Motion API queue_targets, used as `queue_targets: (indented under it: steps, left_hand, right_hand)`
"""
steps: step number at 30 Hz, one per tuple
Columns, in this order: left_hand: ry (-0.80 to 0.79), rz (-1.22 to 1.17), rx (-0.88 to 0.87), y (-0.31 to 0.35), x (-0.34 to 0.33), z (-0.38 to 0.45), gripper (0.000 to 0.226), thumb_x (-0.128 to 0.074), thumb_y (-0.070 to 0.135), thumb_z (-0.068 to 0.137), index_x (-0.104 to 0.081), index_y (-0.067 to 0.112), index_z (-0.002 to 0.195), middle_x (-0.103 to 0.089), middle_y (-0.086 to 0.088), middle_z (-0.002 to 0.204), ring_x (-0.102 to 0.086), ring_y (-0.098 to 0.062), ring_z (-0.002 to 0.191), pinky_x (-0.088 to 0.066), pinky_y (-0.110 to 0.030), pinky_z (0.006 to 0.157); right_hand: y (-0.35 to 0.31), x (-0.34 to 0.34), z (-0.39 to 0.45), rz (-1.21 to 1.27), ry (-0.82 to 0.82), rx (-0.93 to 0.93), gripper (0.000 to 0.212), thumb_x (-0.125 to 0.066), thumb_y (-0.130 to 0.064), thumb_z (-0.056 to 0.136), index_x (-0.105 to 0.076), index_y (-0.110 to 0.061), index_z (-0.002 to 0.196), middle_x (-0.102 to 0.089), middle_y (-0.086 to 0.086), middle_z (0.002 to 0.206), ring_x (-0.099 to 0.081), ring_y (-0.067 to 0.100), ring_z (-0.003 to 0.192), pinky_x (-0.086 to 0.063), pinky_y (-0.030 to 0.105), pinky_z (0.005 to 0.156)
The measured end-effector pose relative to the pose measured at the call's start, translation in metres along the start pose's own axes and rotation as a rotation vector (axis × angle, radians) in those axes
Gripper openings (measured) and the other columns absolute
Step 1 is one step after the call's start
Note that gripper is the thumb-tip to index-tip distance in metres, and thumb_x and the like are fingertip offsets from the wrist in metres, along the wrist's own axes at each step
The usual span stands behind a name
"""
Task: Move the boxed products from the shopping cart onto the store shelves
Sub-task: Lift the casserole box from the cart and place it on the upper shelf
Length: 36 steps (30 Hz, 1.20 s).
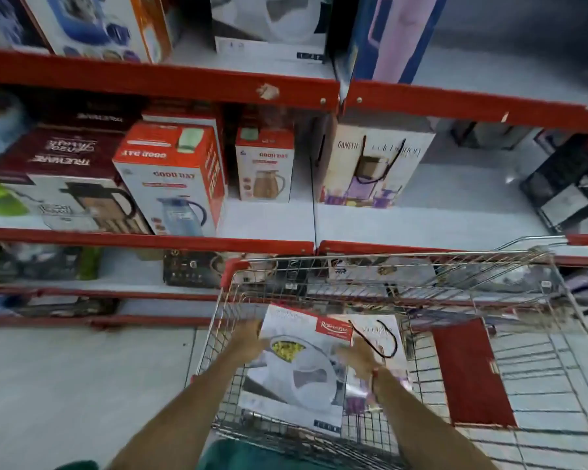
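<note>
Both hands reach down into the shopping cart (398,286), a wire basket with red corner caps. Between the two hands lies a white box (297,371) with a red "Rishabh" label near its top and a picture of a white dish with yellow food. The left hand (248,340) is on the left edge of this box, its fingers curled against the side; it looks clamped on the edge, though blur makes the contact unclear. The right hand (358,356) rests on the right edge of the same box, with the fingers spread over the surface and partly smeared by motion, so I cannot tell whether it grips or only touches. A red thread circles the right wrist.

Just to the right of the right hand, partly under the white box, lies a second pale box (386,337) with a black cord handle. Further right of that hand, a red flap (469,371) stands in the basket.

Above and beyond the hands, the store shelves (157,76) have red front edges. On the middle shelf, well beyond the left hand, stand two red and white "Good Day" jug boxes (174,178). Beyond the right hand stands a "Ganesh" box (374,164) with a black cord handle.
</note>
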<state>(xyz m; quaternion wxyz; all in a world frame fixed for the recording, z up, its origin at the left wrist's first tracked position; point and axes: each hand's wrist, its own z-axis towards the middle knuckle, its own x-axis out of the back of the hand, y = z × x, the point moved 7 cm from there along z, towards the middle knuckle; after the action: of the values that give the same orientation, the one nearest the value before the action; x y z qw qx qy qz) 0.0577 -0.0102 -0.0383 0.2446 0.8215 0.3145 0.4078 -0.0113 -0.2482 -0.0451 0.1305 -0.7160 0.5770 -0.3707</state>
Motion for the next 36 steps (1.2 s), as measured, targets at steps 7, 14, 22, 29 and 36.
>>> queue_targets:
  steps: [7, 14, 22, 29, 36]
  left_hand:
    - [-0.122, -0.106, 0.254, -0.053, -0.048, -0.024, 0.040, -0.067, 0.008, 0.081, -0.056, 0.007, 0.119, -0.060, -0.009, 0.118, -0.057, -0.023, 0.102, -0.049, -0.029, 0.082]
    - [0.014, -0.103, 0.074, -0.009, 0.006, -0.039, 0.055, -0.080, 0.010, 0.068, -0.055, 0.008, 0.117, -0.064, -0.006, 0.112, -0.060, -0.019, 0.095, -0.050, -0.023, 0.072]
    - [0.145, -0.340, -0.152, 0.063, 0.105, -0.102, 0.053, -0.081, -0.003, 0.063, -0.050, 0.012, 0.103, -0.076, 0.006, 0.087, -0.071, -0.009, 0.086, -0.057, -0.025, 0.071]
    - [0.243, -0.440, -0.364, 0.115, 0.150, -0.132, 0.078, -0.079, -0.010, 0.061, -0.048, 0.041, 0.112, -0.075, 0.021, 0.089, -0.069, 0.002, 0.087, -0.055, -0.011, 0.065]
    - [0.284, -0.404, -0.453, 0.125, 0.162, -0.133, 0.089, -0.078, -0.012, 0.060, -0.046, 0.042, 0.123, -0.071, 0.025, 0.099, -0.068, 0.004, 0.092, -0.054, -0.010, 0.073]
  right_hand:
    - [0.101, -0.024, 0.041, 0.011, -0.088, -0.157, 0.034, -0.066, 0.001, 0.077, -0.063, 0.004, 0.111, -0.069, 0.020, 0.111, -0.066, 0.034, 0.102, -0.057, 0.042, 0.089]
    - [0.012, 0.029, -0.002, 0.017, 0.074, 0.050, 0.054, -0.078, 0.000, 0.069, -0.050, -0.007, 0.114, -0.069, 0.006, 0.105, -0.065, 0.022, 0.095, -0.057, 0.021, 0.067]
    - [-0.111, 0.080, -0.123, 0.088, 0.212, 0.473, 0.060, -0.079, -0.003, 0.073, -0.049, -0.028, 0.118, -0.060, -0.016, 0.104, -0.061, 0.002, 0.092, -0.049, 0.015, 0.067]
    - [-0.165, 0.102, -0.168, 0.149, 0.314, 0.701, 0.062, -0.082, -0.010, 0.071, -0.053, -0.033, 0.121, -0.063, -0.019, 0.114, -0.060, 0.002, 0.104, -0.048, 0.013, 0.076]
    - [-0.181, 0.101, -0.173, 0.140, 0.353, 0.780, 0.060, -0.082, -0.007, 0.070, -0.049, -0.046, 0.102, -0.063, -0.021, 0.110, -0.059, -0.003, 0.105, -0.054, 0.011, 0.072]
